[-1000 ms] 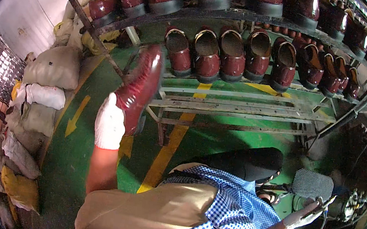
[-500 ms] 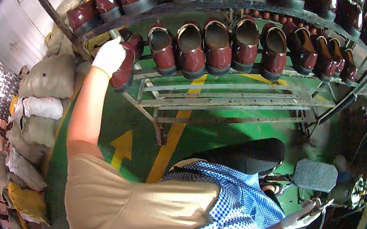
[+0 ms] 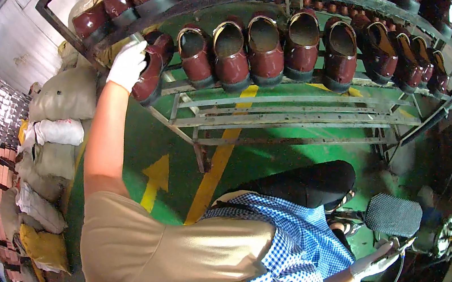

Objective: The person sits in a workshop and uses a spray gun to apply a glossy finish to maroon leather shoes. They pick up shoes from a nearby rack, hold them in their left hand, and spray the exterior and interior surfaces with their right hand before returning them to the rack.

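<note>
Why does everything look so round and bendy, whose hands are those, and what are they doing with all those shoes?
The picture comes from a wide fisheye camera on a person's head, looking down, so straight things bend near the edge. There's no robot: those hands belong to that person. Shiny dark red shoes stand on a metal rack. The left hand, in a white glove, is at the leftmost shoe on the lower shelf; I can't tell whether it's gripping. The gloved right hand holds a dark tool.
</note>
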Demonstrator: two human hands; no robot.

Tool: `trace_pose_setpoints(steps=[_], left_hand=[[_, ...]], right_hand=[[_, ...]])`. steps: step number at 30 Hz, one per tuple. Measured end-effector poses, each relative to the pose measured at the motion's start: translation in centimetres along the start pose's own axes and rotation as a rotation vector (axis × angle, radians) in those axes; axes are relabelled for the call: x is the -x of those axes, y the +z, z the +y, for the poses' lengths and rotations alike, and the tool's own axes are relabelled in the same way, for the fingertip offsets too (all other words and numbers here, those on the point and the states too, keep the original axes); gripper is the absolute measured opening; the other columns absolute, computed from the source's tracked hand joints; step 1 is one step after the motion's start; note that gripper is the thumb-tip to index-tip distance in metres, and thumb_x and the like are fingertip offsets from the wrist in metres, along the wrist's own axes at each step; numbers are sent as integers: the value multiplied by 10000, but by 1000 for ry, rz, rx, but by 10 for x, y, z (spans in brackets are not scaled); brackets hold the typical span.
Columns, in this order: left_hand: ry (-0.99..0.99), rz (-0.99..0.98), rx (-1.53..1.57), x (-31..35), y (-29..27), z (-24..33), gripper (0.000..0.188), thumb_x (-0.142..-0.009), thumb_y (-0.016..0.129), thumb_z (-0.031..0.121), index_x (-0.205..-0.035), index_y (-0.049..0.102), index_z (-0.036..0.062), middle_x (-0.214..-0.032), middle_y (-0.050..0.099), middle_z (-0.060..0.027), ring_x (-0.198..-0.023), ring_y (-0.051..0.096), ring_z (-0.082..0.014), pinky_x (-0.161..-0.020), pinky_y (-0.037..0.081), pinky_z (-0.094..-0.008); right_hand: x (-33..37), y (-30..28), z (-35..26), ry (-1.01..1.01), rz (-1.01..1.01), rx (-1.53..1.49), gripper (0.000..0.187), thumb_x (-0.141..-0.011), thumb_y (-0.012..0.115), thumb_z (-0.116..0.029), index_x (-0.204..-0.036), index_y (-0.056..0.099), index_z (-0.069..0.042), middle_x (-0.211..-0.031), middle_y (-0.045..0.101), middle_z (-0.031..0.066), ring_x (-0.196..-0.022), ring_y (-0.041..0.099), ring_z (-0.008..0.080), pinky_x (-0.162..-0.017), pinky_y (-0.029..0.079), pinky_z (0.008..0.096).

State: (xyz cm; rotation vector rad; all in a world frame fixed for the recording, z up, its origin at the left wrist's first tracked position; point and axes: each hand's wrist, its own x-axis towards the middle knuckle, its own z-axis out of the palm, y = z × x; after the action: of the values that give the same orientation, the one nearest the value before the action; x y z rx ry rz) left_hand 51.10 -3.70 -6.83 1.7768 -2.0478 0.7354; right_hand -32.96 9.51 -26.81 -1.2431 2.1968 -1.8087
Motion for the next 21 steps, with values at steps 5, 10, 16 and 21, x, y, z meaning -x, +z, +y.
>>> trace_pose_setpoints(steps=[5, 10, 16, 21], left_hand=[[-164, 99, 269, -43, -47, 165, 391, -945, 768, 257, -1248, 698, 18, -1263, 684, -170, -1178, 653, -309, -1038, 508, -398], [-137, -338, 15, -56, -40, 198, 656, -854, 805, 499, -1245, 697, -17, -1226, 711, -192, -1162, 664, -370, -1030, 506, -450], [-344, -248, 319, -47, -75, 234, 503, -876, 808, 373, -1166, 706, -25, -1095, 723, -160, -1012, 681, -310, -919, 537, -385], [-655, -30, 796, 26, -159, 288, 644, -853, 810, 164, -1392, 567, -94, -1246, 660, -167, -1131, 656, -235, -1003, 526, -353]], right_hand=[[2, -6, 8, 39, -35, 17, 352, -1120, 525, -226, -1366, 592, 17, -1034, 696, 123, -872, 629, 169, -785, 511, 312], [4, 7, -15, 49, -31, -29, 443, -1126, 498, -286, -1419, 522, 46, -1182, 701, 186, -966, 668, 213, -798, 540, 326], [-5, 14, -17, 7, -21, -7, 432, -1114, 510, -232, -1442, 546, 47, -1370, 667, 188, -1201, 650, 266, -982, 523, 379], [-15, 24, -14, 97, 32, -211, 457, -1099, 542, -208, -1497, 510, 15, -1282, 658, 153, -1004, 641, 190, -811, 537, 315]])
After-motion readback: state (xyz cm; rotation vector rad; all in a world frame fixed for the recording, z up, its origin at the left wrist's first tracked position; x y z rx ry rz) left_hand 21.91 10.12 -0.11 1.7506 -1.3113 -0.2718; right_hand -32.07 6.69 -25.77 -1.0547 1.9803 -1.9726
